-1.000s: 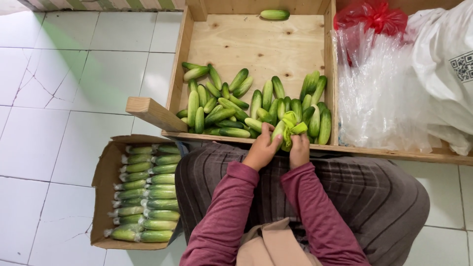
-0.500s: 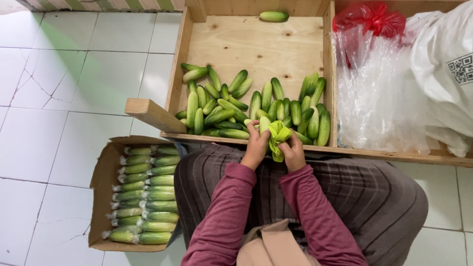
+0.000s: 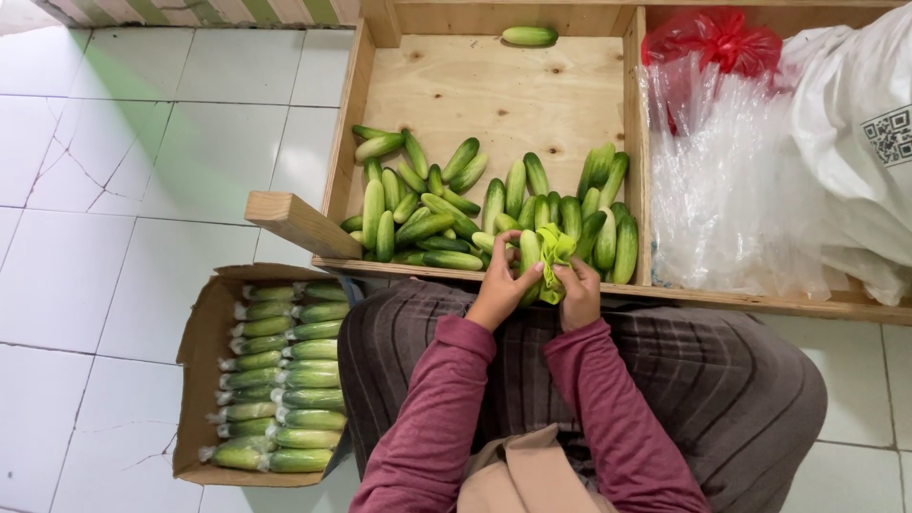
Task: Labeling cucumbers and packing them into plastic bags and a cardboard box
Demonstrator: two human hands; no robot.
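Cardboard box (image 3: 195, 351) (wrapped cukes), plastic bags (image 3: 731, 180).

Bare plywood crate (image 3: 494, 90) looks matt and knotty; cucumbers (image 3: 446, 214) have smooth, glossy skins; clear plastic bags (image 3: 731, 190) shine; the cardboard box (image 3: 201, 351) is dull.

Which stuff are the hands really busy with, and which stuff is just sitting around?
Busy with:
- left hand and right hand, both holding one cucumber
- crinkly green wrap bunched at that cucumber

Just sitting around:
- loose cucumber pile in the wooden tray
- cardboard box of wrapped cucumbers
- clear plastic bags
- red bag
- white sack
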